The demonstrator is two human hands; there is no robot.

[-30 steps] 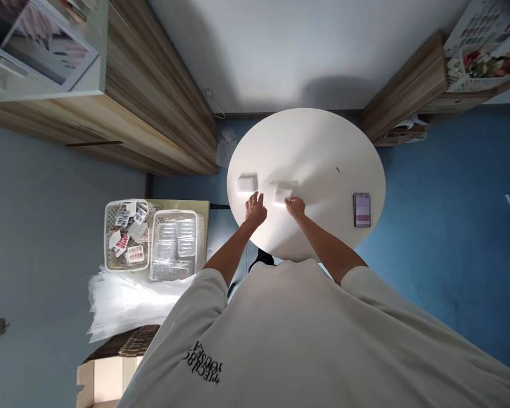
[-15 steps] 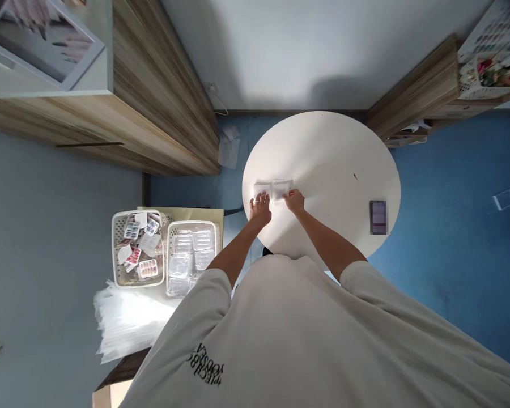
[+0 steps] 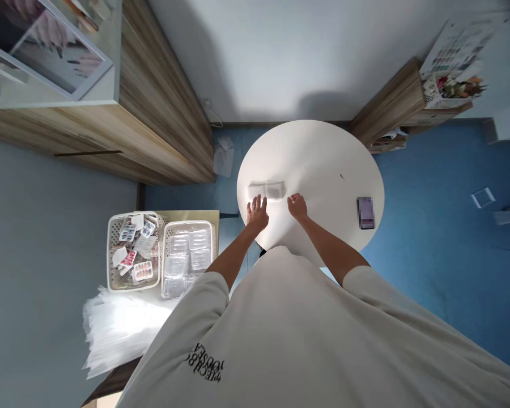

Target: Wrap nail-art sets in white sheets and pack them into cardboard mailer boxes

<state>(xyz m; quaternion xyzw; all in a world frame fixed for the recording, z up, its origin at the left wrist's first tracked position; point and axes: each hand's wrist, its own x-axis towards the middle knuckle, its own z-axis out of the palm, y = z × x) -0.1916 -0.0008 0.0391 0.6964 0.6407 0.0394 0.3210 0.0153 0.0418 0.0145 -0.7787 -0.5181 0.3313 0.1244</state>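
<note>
Two small white stacks of what look like cards or packets lie side by side on the round white table [image 3: 318, 153]: a left stack [image 3: 255, 190] and a right stack [image 3: 275, 190]. My left hand [image 3: 257, 214] is just in front of the left stack, fingers spread, the tips at its near edge. My right hand [image 3: 297, 206] is closed in a fist-like pinch over the table, a little to the right of the right stack and apart from it. Whatever its fingers hold, if anything, is too small to make out.
To the left, a white basket [image 3: 110, 249] holds sets of press-on nails, and another basket [image 3: 215, 238] holds clear plastic cases. White sheets [image 3: 119, 328] lie in front of them. A phone [image 3: 366, 213] is at the table's right side. Wooden cabinets [image 3: 170, 102] stand behind.
My right hand has drawn away from the right stack and closed. My left hand has slid back slightly from the left stack. The whole view has shifted a little.
</note>
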